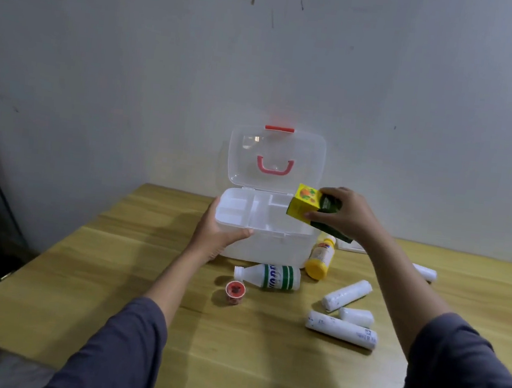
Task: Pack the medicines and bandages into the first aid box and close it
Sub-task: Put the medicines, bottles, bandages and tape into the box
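The first aid box (268, 226) sits at the centre of the frame on a wooden table (145, 277), its clear lid (275, 161) standing upright against the wall behind it. Inside, a white divided tray is visible and looks empty.

The left hand (216, 230) wraps around the box's front-left corner, thumb along the front rim and fingers on the side, bracing it. The right hand (344, 212) is closed around a yellow carton (302, 205) together with a dark green pack (330, 206), holding them tilted just above the box's right edge.

Packing appears to be at its start: this seems to be the first load going in. Still on the table, lower right of the box, lie a yellow bottle (320, 257), a white bottle with green stripes (274, 277), a small red-lidded jar (235, 292) and several white bandage rolls (346, 295).

The next move likely calls for lowering the carton into a compartment wide enough for it, or onto the tray, then letting go while the left hand steadies the box.
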Demonstrator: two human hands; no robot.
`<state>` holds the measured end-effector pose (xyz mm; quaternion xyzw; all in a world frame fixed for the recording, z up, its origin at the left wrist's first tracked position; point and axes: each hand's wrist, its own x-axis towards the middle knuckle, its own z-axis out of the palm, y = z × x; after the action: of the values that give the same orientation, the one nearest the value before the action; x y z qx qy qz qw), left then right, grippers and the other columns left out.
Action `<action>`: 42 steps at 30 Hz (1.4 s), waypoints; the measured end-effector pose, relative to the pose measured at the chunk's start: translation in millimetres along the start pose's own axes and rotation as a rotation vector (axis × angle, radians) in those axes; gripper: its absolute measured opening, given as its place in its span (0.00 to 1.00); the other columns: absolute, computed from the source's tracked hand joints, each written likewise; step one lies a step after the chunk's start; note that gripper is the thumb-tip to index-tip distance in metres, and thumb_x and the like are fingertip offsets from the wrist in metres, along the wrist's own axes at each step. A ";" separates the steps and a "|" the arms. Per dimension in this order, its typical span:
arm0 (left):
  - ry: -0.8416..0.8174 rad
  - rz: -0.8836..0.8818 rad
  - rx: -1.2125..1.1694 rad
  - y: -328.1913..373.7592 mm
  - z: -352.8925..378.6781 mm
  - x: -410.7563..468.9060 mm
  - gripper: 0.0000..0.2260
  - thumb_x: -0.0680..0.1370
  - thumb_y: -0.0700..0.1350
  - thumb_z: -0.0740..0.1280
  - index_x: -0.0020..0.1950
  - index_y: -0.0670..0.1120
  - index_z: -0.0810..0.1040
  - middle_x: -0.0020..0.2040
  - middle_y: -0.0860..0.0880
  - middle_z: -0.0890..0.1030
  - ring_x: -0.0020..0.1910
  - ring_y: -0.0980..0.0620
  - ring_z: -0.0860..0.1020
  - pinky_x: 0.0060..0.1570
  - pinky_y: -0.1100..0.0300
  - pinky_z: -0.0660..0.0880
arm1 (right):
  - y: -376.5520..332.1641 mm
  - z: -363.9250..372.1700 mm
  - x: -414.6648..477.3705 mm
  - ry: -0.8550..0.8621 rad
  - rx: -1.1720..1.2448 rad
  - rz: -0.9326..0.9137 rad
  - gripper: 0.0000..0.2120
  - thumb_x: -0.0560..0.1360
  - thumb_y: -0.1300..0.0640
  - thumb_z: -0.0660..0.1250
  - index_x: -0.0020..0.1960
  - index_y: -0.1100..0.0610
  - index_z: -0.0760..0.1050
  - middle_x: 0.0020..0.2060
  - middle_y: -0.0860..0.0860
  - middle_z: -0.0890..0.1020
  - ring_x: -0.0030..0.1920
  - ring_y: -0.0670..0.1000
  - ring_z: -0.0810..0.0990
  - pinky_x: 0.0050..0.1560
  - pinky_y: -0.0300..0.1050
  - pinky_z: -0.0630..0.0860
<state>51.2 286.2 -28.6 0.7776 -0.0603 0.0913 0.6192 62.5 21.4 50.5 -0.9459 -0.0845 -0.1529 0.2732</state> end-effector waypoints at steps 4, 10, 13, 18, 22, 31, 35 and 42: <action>0.030 -0.006 0.016 0.0 1.5 -1.7 0.43 0.57 0.57 0.79 0.70 0.53 0.69 0.63 0.53 0.78 0.63 0.52 0.76 0.61 0.50 0.76 | -19.5 13.1 23.1 -0.122 -0.298 -0.078 0.34 0.64 0.36 0.70 0.65 0.51 0.71 0.57 0.52 0.78 0.57 0.54 0.74 0.55 0.50 0.71; 0.049 -0.007 0.049 -2.6 3.1 -1.3 0.44 0.57 0.58 0.78 0.71 0.53 0.68 0.65 0.52 0.77 0.64 0.51 0.75 0.62 0.51 0.76 | -36.6 22.1 41.2 -0.264 -0.562 -0.182 0.35 0.60 0.36 0.73 0.62 0.49 0.73 0.55 0.50 0.80 0.57 0.54 0.75 0.57 0.50 0.66; 0.054 -0.022 0.072 -5.9 3.9 0.1 0.37 0.63 0.50 0.80 0.68 0.55 0.67 0.62 0.56 0.76 0.61 0.55 0.75 0.54 0.64 0.74 | -37.4 30.2 46.2 -0.295 -0.583 -0.228 0.35 0.60 0.35 0.72 0.62 0.50 0.73 0.55 0.50 0.80 0.56 0.53 0.75 0.57 0.49 0.65; 0.063 -0.015 0.077 -6.2 4.7 0.3 0.35 0.69 0.41 0.78 0.71 0.54 0.64 0.57 0.62 0.71 0.57 0.61 0.71 0.42 0.78 0.69 | -37.8 32.0 54.2 -0.359 -0.605 -0.264 0.33 0.62 0.36 0.72 0.62 0.50 0.72 0.55 0.50 0.79 0.55 0.53 0.74 0.58 0.48 0.65; 0.060 -0.031 0.074 -4.7 5.4 -2.4 0.43 0.63 0.52 0.80 0.74 0.52 0.64 0.65 0.53 0.73 0.64 0.52 0.72 0.56 0.61 0.74 | -40.4 43.0 56.5 -0.377 -0.615 -0.287 0.34 0.61 0.36 0.72 0.62 0.51 0.72 0.54 0.50 0.79 0.55 0.53 0.75 0.57 0.47 0.64; 0.058 -0.058 0.090 -0.9 4.3 -4.6 0.52 0.55 0.62 0.76 0.76 0.51 0.61 0.70 0.50 0.71 0.68 0.49 0.71 0.66 0.47 0.73 | -42.3 47.0 59.3 -0.474 -0.448 -0.206 0.36 0.63 0.49 0.76 0.67 0.53 0.67 0.60 0.53 0.77 0.59 0.55 0.73 0.55 0.49 0.74; 0.053 -0.055 0.085 -4.1 3.8 -2.3 0.50 0.56 0.61 0.76 0.75 0.52 0.63 0.69 0.50 0.73 0.67 0.49 0.72 0.65 0.45 0.74 | -34.3 31.9 61.0 -0.476 -0.484 -0.163 0.34 0.63 0.51 0.76 0.66 0.53 0.69 0.60 0.54 0.75 0.59 0.54 0.71 0.53 0.50 0.76; 0.060 -0.049 0.087 -6.6 3.9 -0.6 0.51 0.56 0.63 0.76 0.76 0.52 0.62 0.71 0.50 0.71 0.70 0.49 0.70 0.68 0.45 0.71 | -25.0 37.0 52.7 -0.439 -0.359 -0.170 0.31 0.62 0.50 0.77 0.63 0.54 0.72 0.56 0.53 0.79 0.50 0.50 0.73 0.52 0.47 0.76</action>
<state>52.3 283.9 -35.9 0.8018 -0.0187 0.1020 0.5885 114.9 66.5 50.7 -0.9791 -0.1924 0.0206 0.0626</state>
